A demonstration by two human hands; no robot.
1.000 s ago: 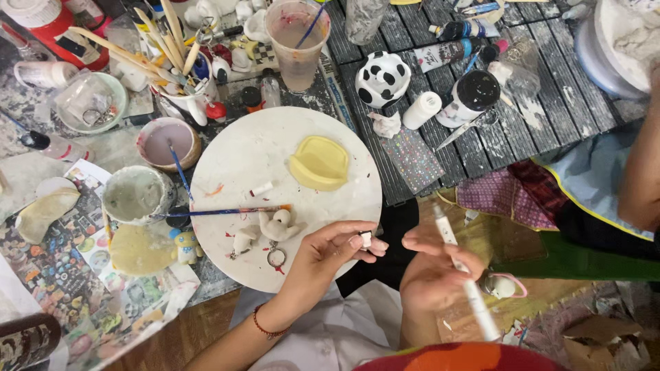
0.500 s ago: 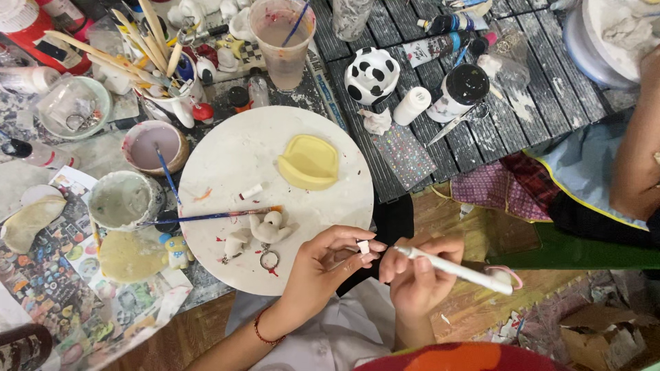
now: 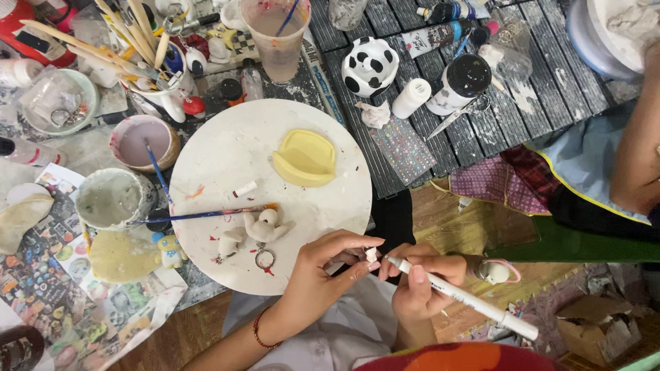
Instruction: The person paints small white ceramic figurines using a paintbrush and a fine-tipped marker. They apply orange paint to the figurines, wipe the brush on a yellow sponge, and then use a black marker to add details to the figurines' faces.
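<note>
- A tiny white piece [image 3: 371, 255] is pinched in the left hand [image 3: 323, 271], just off the white round plate [image 3: 220, 158] rim.
- A white marker pen [image 3: 462, 297] is gripped by the right hand [image 3: 421, 283], tip touching the piece.
- Open room lies over the lap, beyond the desk [image 3: 405, 148] edge.

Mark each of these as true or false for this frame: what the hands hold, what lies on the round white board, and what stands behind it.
1. The right hand holds a white pen. True.
2. The left hand pinches a small white piece at its fingertips. True.
3. A blue-handled brush lies in the person's lap. False: it lies across the left edge of the round white board.
4. The yellow piece lies on the board. True.
5. The black-and-white spotted figure is held in the left hand. False: it stands on the dark slatted table, behind the board.
</note>
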